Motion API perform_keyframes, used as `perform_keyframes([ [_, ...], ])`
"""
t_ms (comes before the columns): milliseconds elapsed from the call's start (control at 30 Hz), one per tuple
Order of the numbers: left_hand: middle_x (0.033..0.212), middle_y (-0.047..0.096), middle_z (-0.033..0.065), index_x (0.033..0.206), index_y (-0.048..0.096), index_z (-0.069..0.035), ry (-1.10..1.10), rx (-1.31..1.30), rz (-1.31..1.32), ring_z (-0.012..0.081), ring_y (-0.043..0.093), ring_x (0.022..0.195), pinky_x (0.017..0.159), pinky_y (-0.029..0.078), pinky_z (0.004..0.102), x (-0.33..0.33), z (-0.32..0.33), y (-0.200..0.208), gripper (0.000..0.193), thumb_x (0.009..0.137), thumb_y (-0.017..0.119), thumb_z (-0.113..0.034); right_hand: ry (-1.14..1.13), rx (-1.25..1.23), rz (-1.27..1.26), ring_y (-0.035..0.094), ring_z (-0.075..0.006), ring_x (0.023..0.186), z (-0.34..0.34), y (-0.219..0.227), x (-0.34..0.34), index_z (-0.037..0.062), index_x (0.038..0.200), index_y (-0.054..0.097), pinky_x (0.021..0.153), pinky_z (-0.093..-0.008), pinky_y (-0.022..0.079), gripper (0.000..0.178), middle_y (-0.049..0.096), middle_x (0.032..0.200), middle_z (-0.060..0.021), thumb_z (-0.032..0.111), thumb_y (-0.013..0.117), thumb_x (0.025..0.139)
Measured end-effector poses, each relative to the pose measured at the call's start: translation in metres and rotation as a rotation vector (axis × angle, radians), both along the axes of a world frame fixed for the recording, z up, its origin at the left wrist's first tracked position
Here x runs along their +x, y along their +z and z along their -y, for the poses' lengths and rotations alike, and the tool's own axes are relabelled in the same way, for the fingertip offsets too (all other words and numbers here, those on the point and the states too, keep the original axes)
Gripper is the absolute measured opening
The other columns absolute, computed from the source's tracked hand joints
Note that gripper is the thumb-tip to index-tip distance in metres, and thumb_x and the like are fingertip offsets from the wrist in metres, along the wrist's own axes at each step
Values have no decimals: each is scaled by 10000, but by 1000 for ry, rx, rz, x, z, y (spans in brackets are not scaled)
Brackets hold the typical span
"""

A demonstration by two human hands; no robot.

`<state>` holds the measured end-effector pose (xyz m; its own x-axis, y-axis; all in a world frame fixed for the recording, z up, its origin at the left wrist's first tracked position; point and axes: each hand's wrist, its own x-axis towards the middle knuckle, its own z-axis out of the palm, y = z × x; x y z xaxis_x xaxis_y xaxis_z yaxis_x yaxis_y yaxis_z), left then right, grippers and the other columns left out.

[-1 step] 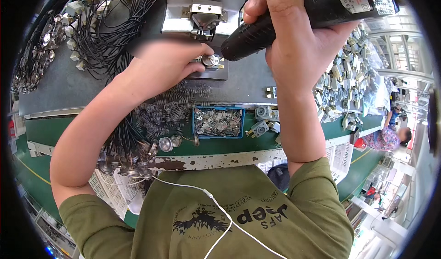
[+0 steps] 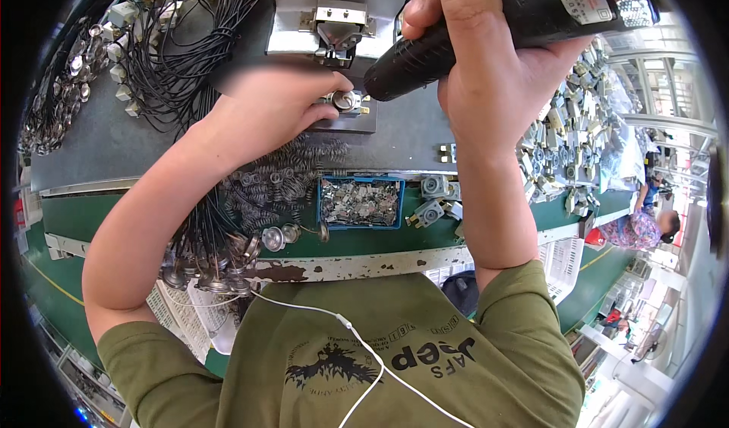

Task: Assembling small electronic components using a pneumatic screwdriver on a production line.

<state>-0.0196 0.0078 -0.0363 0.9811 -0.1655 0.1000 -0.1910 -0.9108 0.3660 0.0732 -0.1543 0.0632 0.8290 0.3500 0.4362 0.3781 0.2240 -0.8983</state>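
My left hand (image 2: 277,97) pinches a small part with a round metal top (image 2: 346,101) between thumb and fingers. That part sits on a dark metal block (image 2: 357,124) and shows brass-coloured tabs on its right side. In my right hand (image 2: 490,71) is a black handheld power tool (image 2: 531,3), its thick body at the upper right. The tool's tapered nose points left and stops just right of the part; its very tip is hard to make out. Behind the block stands a grey machine with a metal clamp-like fixture (image 2: 340,33).
Bundled black wires (image 2: 178,71) with pale connectors lie at left. Nearer are loose springs (image 2: 281,192), a blue tray (image 2: 323,204) of small metal pieces and a few grey sockets (image 2: 433,211). Many pale sockets (image 2: 562,139) are heaped at right. Farther right, a person (image 2: 642,227) is seen.
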Motion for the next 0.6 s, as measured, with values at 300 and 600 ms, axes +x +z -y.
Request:
perform_keyframes([
  [300,896,732,86,1239,618,-192,1,27,-22,298,724,887,733,566,438,2,1,1,286,1000,618,-350,524,730,343,653,-109,624,-24,-41,43,-18,1001,669,557,-243,527,108,683,808,-56,19,749,938],
  [600,884,717,87,1243,612,-193,2,34,-19,297,720,879,722,566,438,0,1,1,288,1001,619,-349,102,47,109,654,-102,629,4,-23,8,-17,1015,658,552,-239,527,139,687,814,-57,-12,757,917],
])
